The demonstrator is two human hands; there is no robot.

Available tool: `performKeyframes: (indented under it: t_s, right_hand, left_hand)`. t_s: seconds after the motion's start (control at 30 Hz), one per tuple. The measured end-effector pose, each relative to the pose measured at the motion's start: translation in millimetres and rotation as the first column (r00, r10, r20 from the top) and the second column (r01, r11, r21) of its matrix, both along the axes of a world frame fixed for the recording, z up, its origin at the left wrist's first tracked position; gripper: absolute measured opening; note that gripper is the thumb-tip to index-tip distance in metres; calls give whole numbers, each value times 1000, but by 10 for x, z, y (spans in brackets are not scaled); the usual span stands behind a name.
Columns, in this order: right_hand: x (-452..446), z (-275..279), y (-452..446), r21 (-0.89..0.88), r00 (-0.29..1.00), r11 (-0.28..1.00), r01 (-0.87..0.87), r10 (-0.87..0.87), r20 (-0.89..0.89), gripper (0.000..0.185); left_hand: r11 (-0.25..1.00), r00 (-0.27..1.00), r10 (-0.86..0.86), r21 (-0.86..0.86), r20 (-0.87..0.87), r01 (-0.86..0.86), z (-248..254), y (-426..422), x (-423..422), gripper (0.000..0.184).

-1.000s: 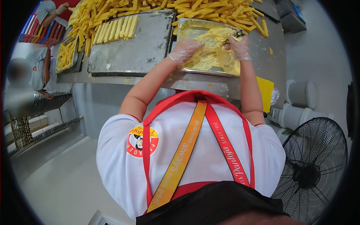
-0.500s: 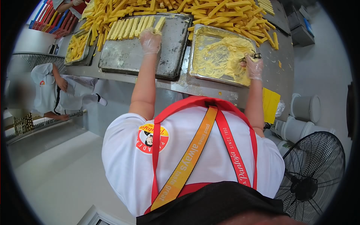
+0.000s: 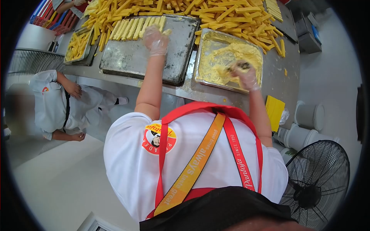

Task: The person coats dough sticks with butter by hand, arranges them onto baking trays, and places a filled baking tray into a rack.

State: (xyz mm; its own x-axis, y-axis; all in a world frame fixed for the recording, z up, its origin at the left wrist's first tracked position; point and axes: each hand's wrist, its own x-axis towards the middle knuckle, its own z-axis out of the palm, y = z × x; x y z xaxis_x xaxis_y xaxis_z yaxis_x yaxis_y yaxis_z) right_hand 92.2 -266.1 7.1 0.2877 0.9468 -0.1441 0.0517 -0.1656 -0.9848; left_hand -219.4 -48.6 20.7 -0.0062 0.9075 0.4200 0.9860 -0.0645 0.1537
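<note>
My gloved left hand (image 3: 155, 41) is closed on the near end of a cream-coated yellow stick (image 3: 162, 22), the rightmost in a row of coated sticks (image 3: 129, 28) on an upturned dark metal tray (image 3: 131, 59). My gloved right hand (image 3: 248, 77) is wrapped round a dark tool (image 3: 242, 65), whose shape is blurred. It is over the near right part of a shallow metal tray (image 3: 200, 61) spread with pale yellow cream (image 3: 241, 52).
Plain yellow sticks (image 3: 227, 15) lie heaped along the back of the metal table (image 3: 287, 82). A small tray of sticks (image 3: 78, 44) is at left. A person (image 3: 73, 96) is beyond the left edge; another person's arm (image 3: 66, 7) shows at top left. A black fan (image 3: 308, 196) stands at right.
My left hand has moved from the cream tray to the row's right end, where another coated stick now lies. My right hand has shifted toward me and left since the last frame.
</note>
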Motion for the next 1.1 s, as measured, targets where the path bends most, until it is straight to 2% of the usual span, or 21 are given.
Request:
performKeyframes:
  t_s: [0.03,0.07,0.1,0.17,0.2,0.23,0.27,0.33,0.4,0.47,0.5,0.53,0.6,0.7,0.73,0.77,0.8,0.87,0.93,1.03,1.1]
  right_hand:
    - [429,-277,132,-25,980,996,85,-79,181,26]
    - [690,-434,209,-35,922,985,171,-147,359,29]
    - [727,-330,242,-46,916,959,280,-253,313,30]
    - [829,-80,321,-72,861,873,483,-459,219,32]
    - [749,-43,340,44,812,924,381,-357,461,32]
    - [591,-57,350,125,686,961,247,-265,678,33]
    - [402,-44,344,161,493,982,96,-188,850,33]
    - [-5,117,266,148,881,981,-125,41,471,32]
    - [247,-311,394,62,922,997,-45,18,387,27]
    - [391,-166,386,-24,962,996,86,-77,260,26]
    - [426,183,356,-71,971,982,174,-159,181,28]
    - [545,126,368,-23,886,966,259,-229,403,29]
    - [806,15,434,128,566,918,377,-337,753,33]
    - [494,-80,349,326,359,938,-116,-266,895,35]
    - [404,-84,321,233,664,969,-77,-124,737,34]
    - [323,-93,294,132,885,989,-74,4,465,33]
    - [287,-102,270,38,988,994,-106,100,121,32]
    - [571,-85,333,-11,919,999,53,-44,393,35]
    - [856,-126,428,-20,669,952,307,-200,715,34]
    - [936,39,328,218,810,890,399,-454,371,24]
    - [860,135,331,351,658,835,423,-550,515,23]
  left_hand:
    - [999,998,-39,-28,-44,37,83,-43,95,33]
    - [980,977,-194,28,-87,197,-56,-9,166,32]
    - [933,931,-339,80,-138,352,-187,39,247,32]
    - [847,851,-523,84,-40,524,-302,70,427,28]
    - [831,823,-555,48,120,554,-116,-38,587,26]
    - [809,774,-568,16,279,588,-10,-91,695,25]
    - [797,766,-575,-15,287,604,-48,-57,756,26]
    - [766,747,-590,-82,306,638,-285,88,874,30]
    - [785,794,-559,-156,239,599,-457,224,946,29]
    - [800,845,-482,-279,230,532,-471,262,980,26]
    - [820,846,-471,-229,251,524,-512,276,983,25]
    - [840,846,-458,-180,273,512,-577,291,962,24]
    - [845,804,-468,-82,367,529,-574,294,864,23]
    - [831,696,-490,40,525,555,-363,140,663,26]
    - [849,714,-456,19,531,528,-288,75,624,26]
    - [866,732,-422,-2,536,501,-221,17,581,27]
    - [881,748,-387,-22,539,472,-194,-2,533,28]
    - [870,801,-470,44,371,490,-200,5,429,29]
    - [838,819,-545,149,181,525,-22,-122,362,29]
    - [808,619,-579,273,531,522,130,-233,406,23]
    - [744,481,-585,196,653,639,289,-400,483,19]
